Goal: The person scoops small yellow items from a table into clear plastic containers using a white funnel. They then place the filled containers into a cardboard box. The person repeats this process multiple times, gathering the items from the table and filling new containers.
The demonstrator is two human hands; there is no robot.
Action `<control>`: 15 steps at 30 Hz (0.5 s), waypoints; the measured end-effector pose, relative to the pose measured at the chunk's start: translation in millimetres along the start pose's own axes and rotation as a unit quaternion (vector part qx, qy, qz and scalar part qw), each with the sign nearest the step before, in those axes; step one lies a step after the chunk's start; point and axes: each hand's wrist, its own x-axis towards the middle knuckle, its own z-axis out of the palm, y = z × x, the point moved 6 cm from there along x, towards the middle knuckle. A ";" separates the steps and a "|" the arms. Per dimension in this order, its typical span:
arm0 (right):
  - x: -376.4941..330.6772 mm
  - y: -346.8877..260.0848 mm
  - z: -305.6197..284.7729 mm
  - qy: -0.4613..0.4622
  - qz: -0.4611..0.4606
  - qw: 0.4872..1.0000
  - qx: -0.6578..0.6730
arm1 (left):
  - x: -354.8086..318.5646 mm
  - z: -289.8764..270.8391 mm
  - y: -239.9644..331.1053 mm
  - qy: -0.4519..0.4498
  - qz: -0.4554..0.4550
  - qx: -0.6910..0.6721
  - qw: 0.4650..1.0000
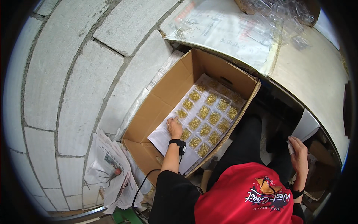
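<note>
My left hand (174, 127) reaches into an open cardboard box (149, 112), its fingers closed at the edge of a small clear plastic case (179, 120) that they partly hide. Several such clear cases (204, 112), filled with thin gold-coloured pieces like pins, lie in rows on a white sheet (160, 135) inside the box. On the right, my right hand (299, 154) is held beside my leg with its fingers bent together. A small white strip shows along one finger. Its fingertips are beside a folded white sheet (305, 126); what they hold, if anything, I cannot make out.
A block wall (85, 93) runs along the left. Crumpled newspapers (110, 170) lie beside the box at lower left. Beyond it, a table (305, 71) carries a printed sheet (223, 30) and a heap of clear plastic cases (285, 16). A black cable (140, 188) passes near my left arm.
</note>
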 end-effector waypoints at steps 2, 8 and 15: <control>0.8 -1.7 3.7 -0.005 -0.001 1.000 0.000 | -0.9 -1.7 -2.6 0.001 0.004 0.003 1.000; -6.0 -0.6 12.4 -0.017 -0.003 1.000 0.000 | -7.0 -5.2 17.6 0.036 0.146 0.177 0.973; -22.4 19.5 -2.5 0.003 -0.067 0.996 -0.058 | -19.7 -7.3 36.3 -0.095 0.290 0.222 0.926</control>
